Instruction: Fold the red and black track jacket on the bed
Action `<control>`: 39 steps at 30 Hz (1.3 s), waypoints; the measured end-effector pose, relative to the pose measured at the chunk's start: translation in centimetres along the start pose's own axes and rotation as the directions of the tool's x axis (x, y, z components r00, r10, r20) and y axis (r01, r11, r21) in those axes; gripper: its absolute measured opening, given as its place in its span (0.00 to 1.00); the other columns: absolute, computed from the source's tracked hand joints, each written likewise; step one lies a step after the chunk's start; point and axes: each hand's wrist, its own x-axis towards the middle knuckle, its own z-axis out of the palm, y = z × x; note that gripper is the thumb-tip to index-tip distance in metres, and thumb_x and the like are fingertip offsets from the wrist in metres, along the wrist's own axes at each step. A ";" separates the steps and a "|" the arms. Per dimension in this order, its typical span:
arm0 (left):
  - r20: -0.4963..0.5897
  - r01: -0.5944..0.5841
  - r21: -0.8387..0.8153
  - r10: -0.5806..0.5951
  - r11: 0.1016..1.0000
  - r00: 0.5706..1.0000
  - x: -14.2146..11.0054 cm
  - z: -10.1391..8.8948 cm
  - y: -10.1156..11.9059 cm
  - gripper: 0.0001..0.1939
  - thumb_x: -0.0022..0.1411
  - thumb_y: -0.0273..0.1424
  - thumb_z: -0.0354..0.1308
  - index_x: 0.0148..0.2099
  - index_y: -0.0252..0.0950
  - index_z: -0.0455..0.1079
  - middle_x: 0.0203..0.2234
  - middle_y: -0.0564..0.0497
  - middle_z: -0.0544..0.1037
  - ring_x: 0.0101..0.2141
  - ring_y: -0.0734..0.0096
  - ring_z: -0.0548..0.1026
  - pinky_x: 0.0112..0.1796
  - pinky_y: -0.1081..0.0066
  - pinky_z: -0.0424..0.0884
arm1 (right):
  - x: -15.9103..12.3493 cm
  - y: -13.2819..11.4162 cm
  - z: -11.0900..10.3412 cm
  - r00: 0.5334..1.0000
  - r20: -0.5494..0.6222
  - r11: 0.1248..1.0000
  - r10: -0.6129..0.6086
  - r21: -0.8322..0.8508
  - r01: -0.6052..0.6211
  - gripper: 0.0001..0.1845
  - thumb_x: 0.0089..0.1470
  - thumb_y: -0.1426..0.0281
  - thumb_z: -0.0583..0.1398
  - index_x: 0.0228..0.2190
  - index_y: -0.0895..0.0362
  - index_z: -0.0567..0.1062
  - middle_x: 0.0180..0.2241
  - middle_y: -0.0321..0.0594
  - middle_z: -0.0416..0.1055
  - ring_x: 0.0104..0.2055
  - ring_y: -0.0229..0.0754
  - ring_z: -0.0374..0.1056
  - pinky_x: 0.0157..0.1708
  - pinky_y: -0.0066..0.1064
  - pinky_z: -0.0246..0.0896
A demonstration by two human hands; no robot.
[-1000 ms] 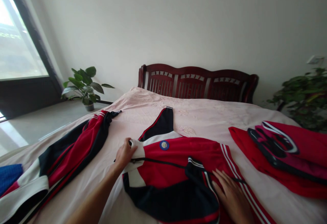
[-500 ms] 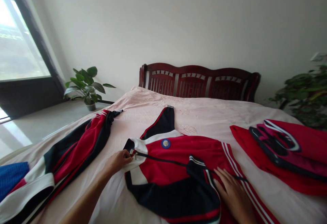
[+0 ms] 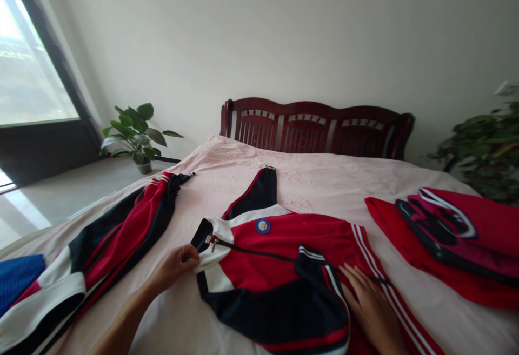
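A red track jacket (image 3: pixel 284 241) with navy sleeves, white panels and a round blue badge (image 3: pixel 263 226) lies spread on the bed, its navy sleeve folded across the front. My left hand (image 3: pixel 174 267) is curled on the white front edge below the collar, apparently gripping it, just left of the metal zipper pull (image 3: pixel 212 242). My right hand (image 3: pixel 371 306) rests flat with its fingers apart on the jacket's lower right, beside the white-striped edge, holding nothing.
A pink bedsheet (image 3: pixel 324 176) covers the bed, which has a dark wooden headboard (image 3: pixel 316 128). A second folded track jacket (image 3: pixel 121 241) lies to the left, with blue cloth (image 3: pixel 16 274) beyond it. Red and magenta garments (image 3: pixel 458 230) lie to the right. Potted plants (image 3: pixel 133 136) stand near the window.
My left hand has moved left, off the zipper pull, to the jacket's front edge. The collar lies slightly more open. My right hand has barely moved.
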 end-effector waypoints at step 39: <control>0.329 -0.362 -0.061 0.361 0.930 0.872 -5.3 5.7 5.8 0.08 0.65 0.37 0.55 0.40 0.40 0.71 0.32 0.52 0.77 0.33 0.69 0.73 0.36 0.74 0.70 | -8.4 2.5 -9.4 0.779 0.156 0.751 0.607 0.206 -0.627 0.23 0.49 0.53 0.55 0.39 0.55 0.75 0.42 0.47 0.78 0.46 0.51 0.73 0.49 0.39 0.65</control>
